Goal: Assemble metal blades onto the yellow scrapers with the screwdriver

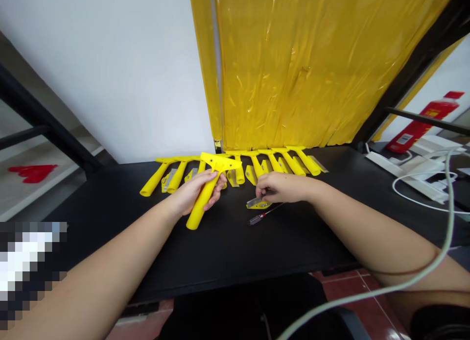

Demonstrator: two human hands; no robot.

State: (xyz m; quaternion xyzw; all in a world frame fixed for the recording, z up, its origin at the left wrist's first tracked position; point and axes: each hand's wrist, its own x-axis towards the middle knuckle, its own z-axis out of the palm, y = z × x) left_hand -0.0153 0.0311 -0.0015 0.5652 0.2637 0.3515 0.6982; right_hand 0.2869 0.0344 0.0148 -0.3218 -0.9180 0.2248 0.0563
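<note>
A yellow plastic scraper handle (201, 205), T-shaped with small holes in its head, is lifted off the table in my left hand (198, 190), whose fingers wrap round its neck. My right hand (281, 187) is lower over the table, fingers pinched at a metal blade (252, 202). Beneath the blade lies a small yellow plate (260, 206) with what look like small screws on it; the fingertips partly hide this spot. Just in front of the right hand lies a screwdriver (257, 219) with a clear, reddish handle, its shaft pointing right.
Several more yellow scraper handles (152, 181) line the back of the black table (220, 261), with yellow plates and blades (169, 180) between them. Yellow plastic film (293, 75) hangs behind. A white cable (451, 203) loops across the right side, near a red bottle (422, 124).
</note>
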